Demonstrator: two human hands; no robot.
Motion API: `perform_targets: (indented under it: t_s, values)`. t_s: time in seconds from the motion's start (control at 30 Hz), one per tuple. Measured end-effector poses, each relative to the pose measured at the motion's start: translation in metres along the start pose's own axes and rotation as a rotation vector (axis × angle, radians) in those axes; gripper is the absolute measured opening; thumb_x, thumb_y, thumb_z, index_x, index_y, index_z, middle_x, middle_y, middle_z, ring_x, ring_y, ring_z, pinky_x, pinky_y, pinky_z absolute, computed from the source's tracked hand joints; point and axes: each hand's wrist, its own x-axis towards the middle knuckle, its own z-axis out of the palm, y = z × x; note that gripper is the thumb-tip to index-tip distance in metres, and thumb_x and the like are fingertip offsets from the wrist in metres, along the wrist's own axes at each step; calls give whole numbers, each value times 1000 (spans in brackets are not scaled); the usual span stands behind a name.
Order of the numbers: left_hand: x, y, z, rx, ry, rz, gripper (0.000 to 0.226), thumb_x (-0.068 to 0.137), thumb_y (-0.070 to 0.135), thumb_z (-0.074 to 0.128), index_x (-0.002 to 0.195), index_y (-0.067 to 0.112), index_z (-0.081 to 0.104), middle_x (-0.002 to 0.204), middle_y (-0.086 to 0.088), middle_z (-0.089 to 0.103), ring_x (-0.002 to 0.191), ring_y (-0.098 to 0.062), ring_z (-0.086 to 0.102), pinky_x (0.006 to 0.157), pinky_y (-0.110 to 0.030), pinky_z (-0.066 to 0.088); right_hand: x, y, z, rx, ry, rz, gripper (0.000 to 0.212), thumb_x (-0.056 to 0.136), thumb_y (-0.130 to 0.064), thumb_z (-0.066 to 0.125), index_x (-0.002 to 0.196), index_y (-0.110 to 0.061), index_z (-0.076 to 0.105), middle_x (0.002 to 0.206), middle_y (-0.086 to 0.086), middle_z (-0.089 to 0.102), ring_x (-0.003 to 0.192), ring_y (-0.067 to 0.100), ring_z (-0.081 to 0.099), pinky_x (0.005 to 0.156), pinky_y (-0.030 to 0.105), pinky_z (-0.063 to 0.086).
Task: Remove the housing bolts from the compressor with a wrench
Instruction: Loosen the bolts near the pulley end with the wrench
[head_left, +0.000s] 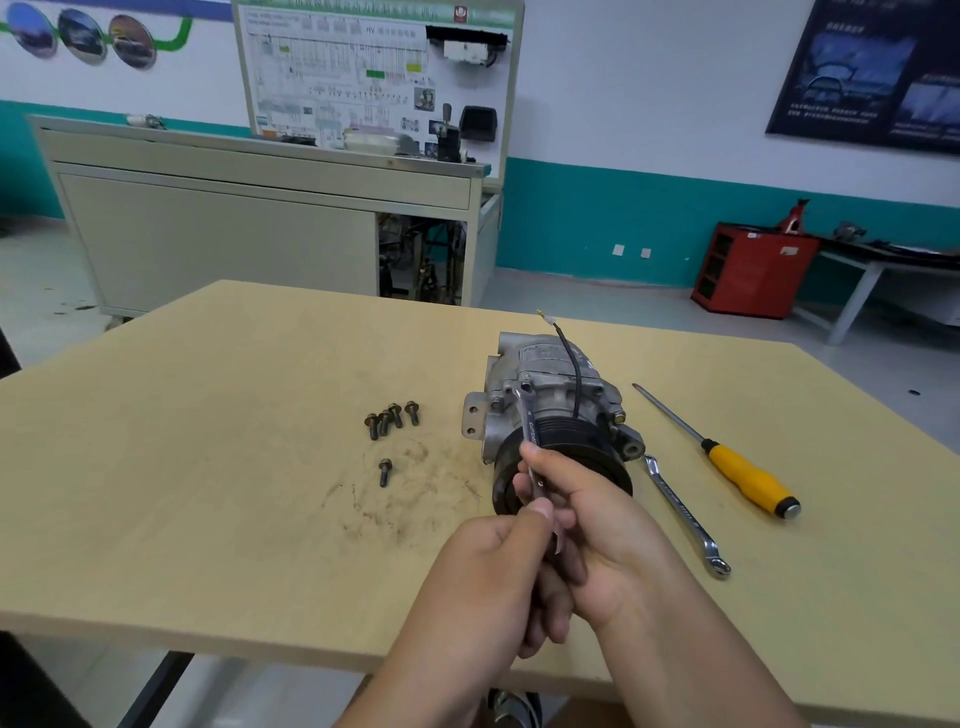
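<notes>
Find the compressor (550, 400) lying on its side on the counter (208, 467), right of centre, black pulley (566, 452) toward the body. Note a cluster of removed bolts (392, 418) well to its left, plus a single bolt (384, 472) nearer the front edge.

Gripping one wrench (531, 426) with both hands: left hand (498, 566) curled round the lower shank with the thumb on top, right hand (592, 519) wrapped round it just above, fingertips pinching the shank beside the pulley. Appears set with its head on a housing bolt (525, 385) on top of the casing, though too small to confirm a full seat.

Before loading, check that the head sits square and fully down on the hex. Pull in one smooth arc rather than jerking, to avoid rounding the flats. Keep the shank clear of the pulley rim and the black wire (571, 364).

Consider moving one hand onto the casing: with both on the wrench, probably nothing stops the body from rolling. Once loose, spin out by finger and lay with the others. Leave the spare combination wrench (685, 514) and the yellow-handled screwdriver (748, 475) where they lie, to the right.
</notes>
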Motion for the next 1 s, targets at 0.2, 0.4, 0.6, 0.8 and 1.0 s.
perform_targets:
  t_s: [0.2,0.4,0.6,0.8,1.0]
  values:
    - [-2,-1,6,-362,-83,-122,44,88,32,46,50,15,61,36,-3,37,30,-8,24,35,-11,23,2,-5,-13,64,-230,137,22,69,-25,62,76,-5,65,57,-1,56,36,0,31,49,9,18]
    - [-3,2,8,-697,-180,-259,37,79,36,50,53,10,58,35,3,29,26,-4,26,29,-10,25,1,-3,-14,159,-297,159,19,70,-25,60,75,-7,60,56,0,57,41,5,50,41,13,44]
    - [-2,2,7,-592,-119,-250,46,78,51,49,53,13,55,32,1,27,22,-6,21,33,-6,23,2,1,-5,223,-237,119,18,62,-23,66,60,-7,61,49,-2,47,28,3,39,35,13,40]
    - [-4,4,5,-358,-75,-146,51,56,64,53,57,15,66,32,-3,30,23,-8,20,37,-7,20,4,4,-5,72,-139,64,29,67,-27,69,42,-11,64,37,-4,40,26,2,33,37,11,32]
    - [-4,0,3,-267,-46,-88,54,89,39,40,49,12,63,33,-4,30,27,-8,18,39,-9,17,7,8,-5,-5,-97,-28,31,70,-24,72,42,-12,67,52,5,56,27,1,31,37,11,33]
